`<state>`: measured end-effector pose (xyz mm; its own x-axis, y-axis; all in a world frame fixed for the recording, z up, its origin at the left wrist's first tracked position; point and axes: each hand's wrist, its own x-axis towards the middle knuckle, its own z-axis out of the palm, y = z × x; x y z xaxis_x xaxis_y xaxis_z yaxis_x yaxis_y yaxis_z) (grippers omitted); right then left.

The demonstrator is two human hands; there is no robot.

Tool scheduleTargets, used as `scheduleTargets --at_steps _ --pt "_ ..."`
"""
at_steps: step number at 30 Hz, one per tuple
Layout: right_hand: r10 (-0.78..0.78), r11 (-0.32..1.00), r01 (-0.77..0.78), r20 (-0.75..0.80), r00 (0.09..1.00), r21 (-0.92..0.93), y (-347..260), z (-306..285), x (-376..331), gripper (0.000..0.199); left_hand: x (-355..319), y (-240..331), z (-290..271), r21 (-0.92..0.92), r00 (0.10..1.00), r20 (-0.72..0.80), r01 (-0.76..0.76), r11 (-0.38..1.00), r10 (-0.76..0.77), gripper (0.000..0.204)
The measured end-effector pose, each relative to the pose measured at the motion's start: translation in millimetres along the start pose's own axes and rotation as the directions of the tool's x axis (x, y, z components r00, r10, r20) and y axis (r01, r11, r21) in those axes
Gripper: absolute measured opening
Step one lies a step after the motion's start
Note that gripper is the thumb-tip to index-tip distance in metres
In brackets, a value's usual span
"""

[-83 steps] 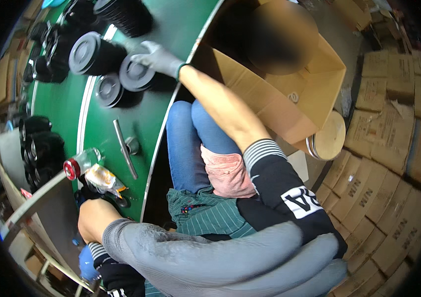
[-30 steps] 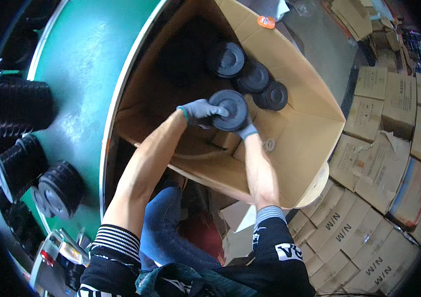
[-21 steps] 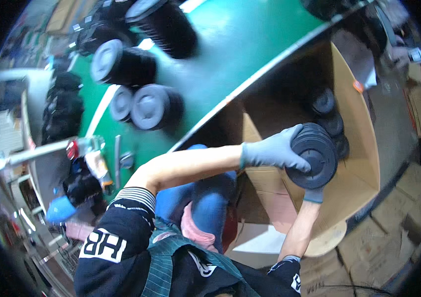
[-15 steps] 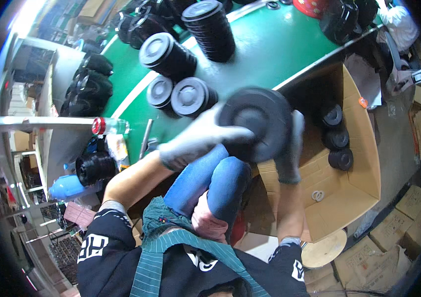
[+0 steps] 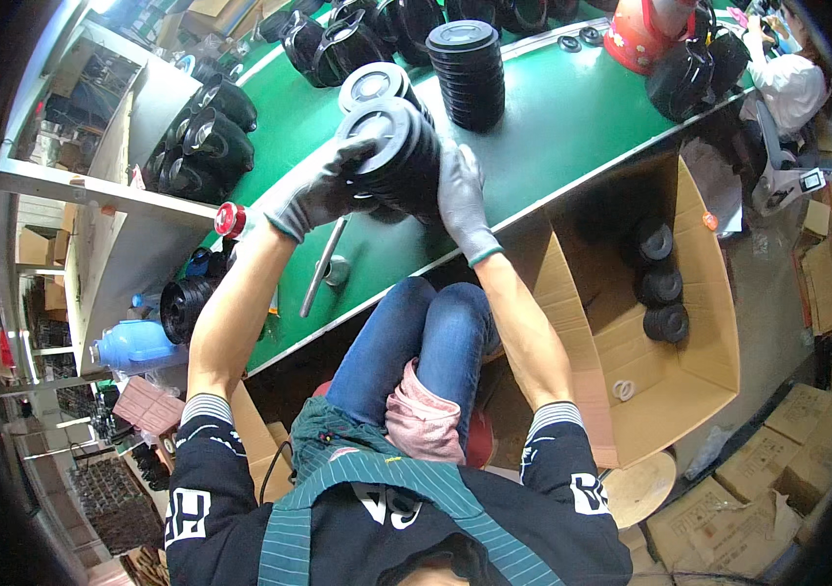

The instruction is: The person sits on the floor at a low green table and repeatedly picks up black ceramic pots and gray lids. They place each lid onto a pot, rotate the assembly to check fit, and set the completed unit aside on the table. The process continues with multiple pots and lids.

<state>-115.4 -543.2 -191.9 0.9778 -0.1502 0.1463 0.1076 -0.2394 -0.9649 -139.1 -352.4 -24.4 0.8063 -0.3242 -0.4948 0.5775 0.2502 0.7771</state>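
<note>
My left hand (image 5: pixel 321 192), in a grey glove, curls around the left side of a stack of black round lids (image 5: pixel 398 161). Against the stack's right side lies my right hand (image 5: pixel 465 200), also gloved, its fingers stretched along it, so the stack is held between both. The stack leans toward me above the near edge of the green table (image 5: pixel 553 127); whether its bottom touches the table is hidden. Just behind it shows another lid-topped stack (image 5: pixel 374 86), partly covered. A taller upright stack of black lids (image 5: pixel 468 83) stands to its right.
A metal rod (image 5: pixel 322 269) lies near the table edge, beside a red-capped bottle (image 5: pixel 230 220). An open cardboard box (image 5: pixel 665 410) at my right holds several black round pieces (image 5: pixel 658 285). Glossy black housings (image 5: pixel 206 142) stand left; a red container (image 5: pixel 645 39) stands far right. Another person (image 5: pixel 789 73) sits beyond.
Both hands have moved from above my lap up to the table. The black round piece they held facing me has gone with them and now shows as a stack, grey top up.
</note>
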Motion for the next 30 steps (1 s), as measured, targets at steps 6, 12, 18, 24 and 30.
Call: scheduleTargets --at_steps 6,12,18,24,30 --pt "0.214 0.743 -0.312 0.232 0.949 0.592 -30.8 -35.1 -15.9 0.078 33.1 -4.8 13.6 0.211 0.989 -0.142 0.067 0.975 -0.038 0.059" --pt "0.259 0.872 -0.326 0.223 0.94 0.364 -40.8 -39.5 -17.3 0.075 13.1 9.5 21.2 0.168 0.997 -0.074 -0.004 0.986 0.016 0.059" --pt "0.102 0.769 -0.216 0.218 0.971 0.602 -31.3 -29.4 -15.3 0.076 20.4 3.4 -15.7 0.832 0.731 0.411 -0.545 0.104 0.544 0.041" --pt "0.079 0.997 -0.079 0.017 0.997 -0.001 -27.1 -14.2 -20.5 0.049 13.6 -31.8 9.5 0.527 0.823 -0.148 -0.403 0.748 0.548 0.046" --pt "0.028 0.995 -0.022 -0.066 0.997 0.097 -22.9 -19.8 -24.1 0.058 33.3 -32.6 -43.4 0.816 0.752 -0.004 -0.379 0.437 0.66 0.043"
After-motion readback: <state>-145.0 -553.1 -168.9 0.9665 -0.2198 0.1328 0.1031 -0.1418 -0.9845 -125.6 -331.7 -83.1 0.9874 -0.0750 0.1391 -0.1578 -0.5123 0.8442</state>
